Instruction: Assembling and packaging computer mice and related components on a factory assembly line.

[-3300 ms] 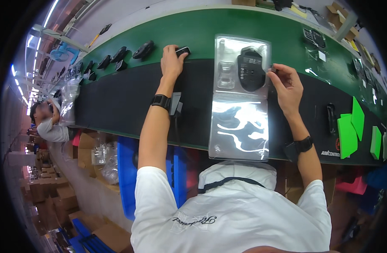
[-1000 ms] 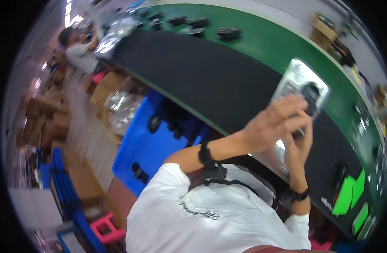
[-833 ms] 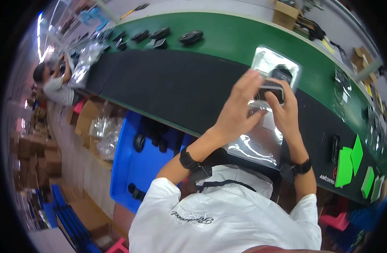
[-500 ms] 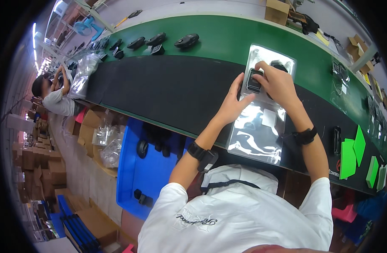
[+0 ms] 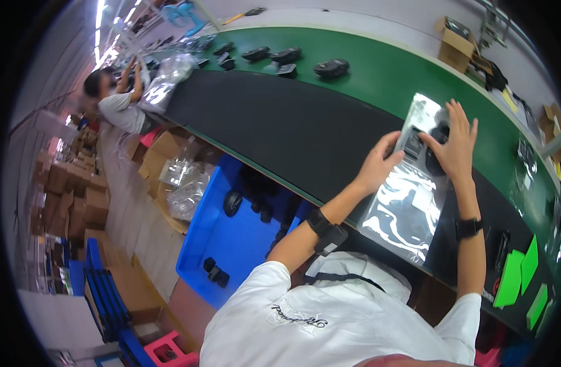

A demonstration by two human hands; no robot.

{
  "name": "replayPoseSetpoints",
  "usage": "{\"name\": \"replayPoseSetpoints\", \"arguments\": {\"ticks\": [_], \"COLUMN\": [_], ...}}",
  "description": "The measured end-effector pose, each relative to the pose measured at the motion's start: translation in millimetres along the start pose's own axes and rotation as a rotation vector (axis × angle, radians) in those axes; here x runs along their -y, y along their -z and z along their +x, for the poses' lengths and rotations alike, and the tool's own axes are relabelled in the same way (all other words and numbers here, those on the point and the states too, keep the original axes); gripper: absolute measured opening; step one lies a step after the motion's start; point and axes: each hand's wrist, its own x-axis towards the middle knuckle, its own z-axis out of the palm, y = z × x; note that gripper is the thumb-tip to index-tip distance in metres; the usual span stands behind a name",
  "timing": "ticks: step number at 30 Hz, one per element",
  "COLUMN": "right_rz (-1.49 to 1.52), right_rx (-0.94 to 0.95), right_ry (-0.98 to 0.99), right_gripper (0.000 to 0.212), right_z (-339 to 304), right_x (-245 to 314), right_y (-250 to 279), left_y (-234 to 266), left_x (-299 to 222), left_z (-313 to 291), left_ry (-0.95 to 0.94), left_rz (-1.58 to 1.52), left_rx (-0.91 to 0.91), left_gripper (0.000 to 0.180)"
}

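A clear plastic clamshell pack (image 5: 395,211) lies opened out and tilted on the bench in front of me, its lower half shiny with reflections. In its upper half sits a small black boxy device (image 5: 413,144) in a moulded recess. Beside it a dark rounded part (image 5: 439,132) is partly covered by my right hand (image 5: 456,147). That hand has its fingers stretched upward and apart, with the thumb against the boxy device. My left hand (image 5: 379,166) grips the pack's left edge, thumb and curled fingers close together beside the device.
Black mouse-shaped devices (image 5: 331,68) line the green bench (image 5: 378,82) behind a black mat (image 5: 280,122). Below the front edge are a blue bin (image 5: 198,244) with black parts and a carton (image 5: 155,162) of plastic packs. Green cards (image 5: 510,278) lie right; another person (image 5: 122,110) works far left.
My view has turned, so the bench sits lower and further right. My right fingers have straightened and spread from a curled hold over the device. My left fingers have curled at the pack's edge.
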Motion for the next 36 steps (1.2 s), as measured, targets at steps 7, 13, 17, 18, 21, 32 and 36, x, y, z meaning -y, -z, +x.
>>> {"name": "replayPoseSetpoints", "arguments": {"ticks": [7,13,17,18,21,32,36], "right_rz": [0.02,0.012,-0.017,-0.022,-0.034,0.026,0.157], "right_rx": [-0.222,-0.284,-0.337,-0.341,-0.335,-0.062,0.085], "right_ry": [0.071,0.066,0.111,0.111,0.12,-0.071,-0.063], "right_gripper": [0.074,0.062,0.057,0.057,0.043,0.041,0.05], "right_z": [-9,-7,-5,-3,7,35,55], "right_x": [9,6,3,0,-4,-26,-21], "right_y": [6,3,3,2,1,15,24], "left_y": [-7,-8,-10,-11,-9,-17,0], "left_x": [-2,-4,-1,0,-4,0,-4], "left_z": [-5,-1,0,1,1,-2,-8], "left_ry": [-0.08,-0.063,-0.084,-0.098,-0.055,-0.006,-0.076], "left_rz": [0.051,0.02,0.032,0.052,0.014,-0.06,0.143], "left_rx": [-0.02,0.016,0.021,0.02,0.061,0.071,-0.025], "left_gripper": [0.046,0.047,0.049,0.05,0.055,0.053,0.051]}}
